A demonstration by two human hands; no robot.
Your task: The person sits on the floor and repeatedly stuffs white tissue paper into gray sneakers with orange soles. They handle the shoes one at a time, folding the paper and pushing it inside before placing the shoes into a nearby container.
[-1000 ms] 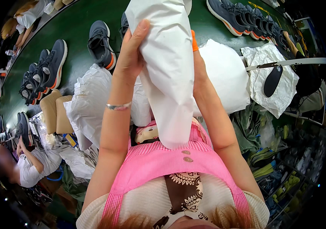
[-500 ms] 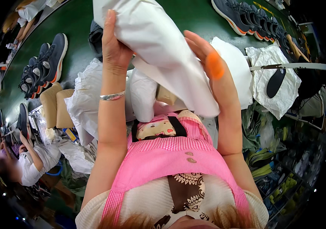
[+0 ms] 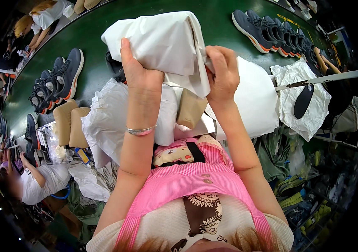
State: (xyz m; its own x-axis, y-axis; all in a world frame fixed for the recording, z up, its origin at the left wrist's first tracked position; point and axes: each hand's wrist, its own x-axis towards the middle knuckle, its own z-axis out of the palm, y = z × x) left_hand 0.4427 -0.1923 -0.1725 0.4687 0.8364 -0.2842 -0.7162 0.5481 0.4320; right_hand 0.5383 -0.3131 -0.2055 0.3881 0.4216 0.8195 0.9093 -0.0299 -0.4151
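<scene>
White wrapping paper (image 3: 158, 42) is folded into a bulky bundle above the near edge of the green table. What lies inside the paper is hidden. My left hand (image 3: 142, 77) holds the bundle from its near left side, thumb up against the paper. At the bundle's right end, my right hand (image 3: 225, 71) has its fingers curled and closed on a fold of the paper. Under the bundle sits a beige moulded shoe insert (image 3: 191, 110). A dark shoe (image 3: 114, 67) shows partly behind my left hand.
Dark grey shoes with orange-edged soles stand in rows at left (image 3: 70, 75) and far right (image 3: 252, 31). White sheets (image 3: 256, 98) lie right of my hand, near a black insole (image 3: 303, 103) on crumpled paper. Beige inserts (image 3: 64, 122) stand left. Other people work at the sides.
The loose paper that hung down toward the right is folded into a more compact bundle. My right hand went from outstretched fingers to gripping the paper's right end.
</scene>
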